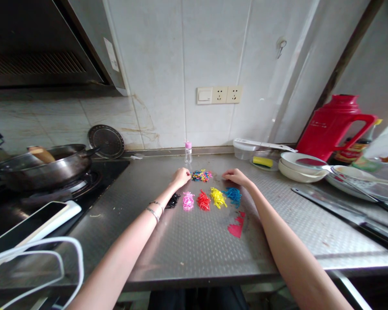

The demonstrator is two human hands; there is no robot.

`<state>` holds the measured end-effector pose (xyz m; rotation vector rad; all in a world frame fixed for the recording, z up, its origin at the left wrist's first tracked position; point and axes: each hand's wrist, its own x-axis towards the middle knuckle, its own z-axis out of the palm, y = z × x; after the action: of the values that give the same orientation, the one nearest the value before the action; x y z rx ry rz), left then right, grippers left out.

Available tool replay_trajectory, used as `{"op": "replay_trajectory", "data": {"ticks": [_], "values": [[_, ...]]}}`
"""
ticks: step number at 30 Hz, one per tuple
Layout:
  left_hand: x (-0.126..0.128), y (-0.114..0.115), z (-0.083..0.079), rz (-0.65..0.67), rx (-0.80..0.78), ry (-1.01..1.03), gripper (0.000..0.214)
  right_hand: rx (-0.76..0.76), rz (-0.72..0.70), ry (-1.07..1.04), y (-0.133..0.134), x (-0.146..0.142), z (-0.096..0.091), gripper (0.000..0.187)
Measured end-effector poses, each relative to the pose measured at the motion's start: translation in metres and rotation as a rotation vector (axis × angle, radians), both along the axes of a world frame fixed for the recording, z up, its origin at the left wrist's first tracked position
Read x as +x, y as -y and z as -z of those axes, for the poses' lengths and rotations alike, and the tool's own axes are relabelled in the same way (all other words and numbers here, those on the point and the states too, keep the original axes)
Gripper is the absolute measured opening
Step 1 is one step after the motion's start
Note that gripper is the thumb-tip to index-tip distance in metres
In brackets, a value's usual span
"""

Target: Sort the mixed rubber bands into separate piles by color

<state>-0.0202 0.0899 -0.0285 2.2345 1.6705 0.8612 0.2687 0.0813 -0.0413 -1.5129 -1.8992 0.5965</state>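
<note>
A mixed pile of small coloured elastic bands (201,175) lies on the steel counter (194,245). My left hand (181,176) rests at the pile's left edge with its fingers curled and its fingertips pinching at the bands. My right hand (233,175) lies on the counter to the right of the pile, fingers curled down. In a row nearer to me sit sorted piles: black (173,200), pink (188,200), red (203,200), yellow (218,197) and blue (234,195). My left wrist wears bracelets.
A small bottle with a pink cap (188,152) stands behind the mixed pile. A wok (42,165) sits on the stove at left, with a phone (29,224) and a white cable in front of it. Bowls (302,165), a red thermos (334,125) and a knife (345,211) are at right.
</note>
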Motion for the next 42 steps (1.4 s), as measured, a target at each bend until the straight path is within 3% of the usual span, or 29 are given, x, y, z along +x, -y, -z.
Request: {"op": "replay_trajectory", "data": {"ticks": [11,18,24,28,34,38,42], "values": [[0.004,0.001,-0.002,0.019,0.022,-0.07,0.017,0.004,-0.005,0.003,-0.003,0.001,0.003,0.025],[0.002,0.007,-0.013,0.001,0.066,0.033,0.017,0.0,-0.008,0.019,-0.002,0.0,0.001,0.025],[0.009,0.022,-0.027,0.185,0.119,0.034,0.019,0.005,0.003,0.055,0.0,-0.002,-0.002,0.023],[0.028,0.035,-0.033,0.342,0.045,0.094,0.02,0.005,0.01,0.064,0.001,-0.003,-0.002,0.025],[0.057,0.058,-0.026,0.637,-0.049,-0.008,0.018,0.026,0.002,0.072,0.001,-0.003,-0.001,0.024],[0.06,0.063,-0.018,0.661,-0.083,-0.073,0.018,0.029,0.002,0.079,0.001,-0.003,-0.001,0.025],[0.055,0.06,-0.023,0.643,-0.085,-0.02,0.023,0.023,0.016,0.106,0.003,-0.005,-0.003,0.026]]}}
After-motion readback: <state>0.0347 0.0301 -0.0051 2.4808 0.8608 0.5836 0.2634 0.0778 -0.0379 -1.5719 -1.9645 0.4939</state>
